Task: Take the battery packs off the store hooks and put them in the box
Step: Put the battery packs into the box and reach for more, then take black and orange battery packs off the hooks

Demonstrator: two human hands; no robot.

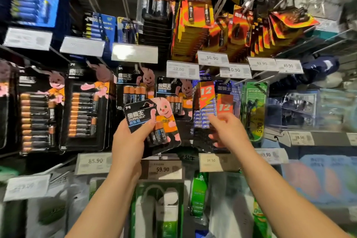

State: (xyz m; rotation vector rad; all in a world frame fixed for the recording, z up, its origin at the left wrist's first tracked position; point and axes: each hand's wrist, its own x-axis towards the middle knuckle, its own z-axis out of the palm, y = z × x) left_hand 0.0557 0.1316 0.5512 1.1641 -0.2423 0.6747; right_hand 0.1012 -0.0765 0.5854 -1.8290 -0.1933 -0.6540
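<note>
Your left hand (pixel 128 137) pinches a small black card-backed battery pack with a pink rabbit figure (pixel 152 122), already off its hook. Your right hand (pixel 225 128), fingers loosely spread (holding nothing), reaches for the blue-and-orange blister pack marked 12 (pixel 207 106). Slide it straight along its hook. The box is out of view.

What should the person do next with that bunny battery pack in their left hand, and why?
Probably lower it toward the box, which is not in view. The left hand already grips the Duracell pack clear of its hook, tilted in front of the display, so nothing holds it back. The right hand is at the blue 12-pack, seemingly for the next one.
</note>
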